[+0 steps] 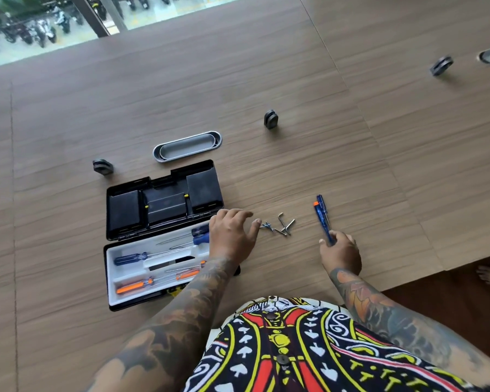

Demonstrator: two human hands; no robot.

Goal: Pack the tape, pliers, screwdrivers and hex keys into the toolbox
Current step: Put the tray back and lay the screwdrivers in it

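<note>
Blue screwdriver (pixel 324 217), axis near-to-far

It looked like an office meeting room: a wood-laminate table (pixel 351 123) carried an oval cable port (pixel 187 146) just beyond the left hand (pixel 232 236), divider clamps (pixel 271 119) farther off, and a window (pixel 159 15) overlooked parked motorcycles (pixel 37 31).

Black toolbox (pixel 164 199) open, blue and orange screwdrivers (pixel 133 287) in white tray, hex keys (pixel 282 226) loose just right, clear-blue screwdriver (pixel 323 215) farther right
</note>
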